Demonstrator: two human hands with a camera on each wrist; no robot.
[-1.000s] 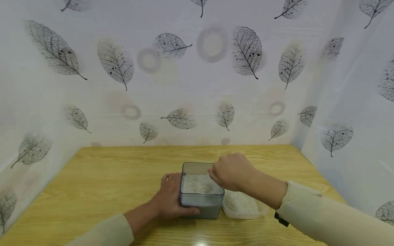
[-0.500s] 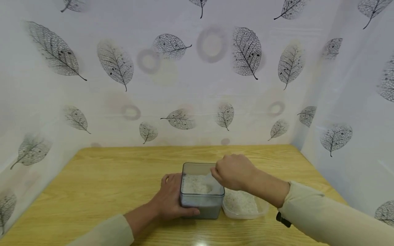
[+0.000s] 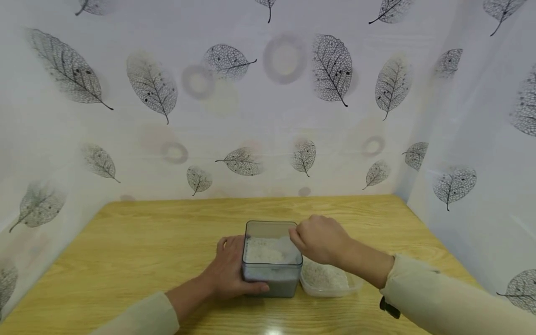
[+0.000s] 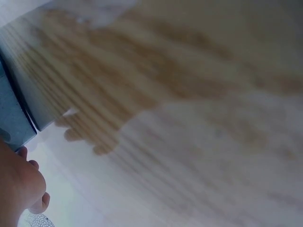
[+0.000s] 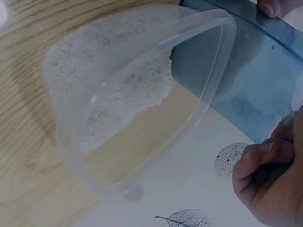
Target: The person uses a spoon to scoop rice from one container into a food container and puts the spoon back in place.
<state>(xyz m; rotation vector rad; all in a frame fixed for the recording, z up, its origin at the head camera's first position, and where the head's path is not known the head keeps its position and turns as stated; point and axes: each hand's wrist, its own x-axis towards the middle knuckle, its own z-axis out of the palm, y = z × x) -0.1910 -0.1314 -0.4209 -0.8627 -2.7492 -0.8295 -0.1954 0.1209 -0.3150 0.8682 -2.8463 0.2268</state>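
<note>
A square see-through blue-grey container (image 3: pixel 272 279) holds white rice (image 3: pixel 261 250) and stands on the table. My left hand (image 3: pixel 229 272) grips its left side, thumb across the front, fingers toward the back. At the container's right rim my right hand (image 3: pixel 322 239), fingers curled, holds a translucent whitish scoop (image 3: pixel 290 250) that reaches down into the rice; its handle is hidden in the fist. Beside the container, below my right forearm, sits a clear plastic tub (image 5: pixel 208 90) with a heap of rice (image 5: pixel 118 90) in it. The left wrist view catches only part of the left hand (image 4: pixel 23 182).
The tub stands close against the container's right side. A wood-grain table (image 3: pixel 159 232) lies under everything. Leaf-patterned sheeting (image 3: pixel 234 107) rises behind the table and along both sides. A dark band (image 3: pixel 389 307) shows under the right sleeve.
My right hand has shifted slightly right and down with the scoop, and the rice surface around the scoop has changed. The left hand keeps its grip on the container.
</note>
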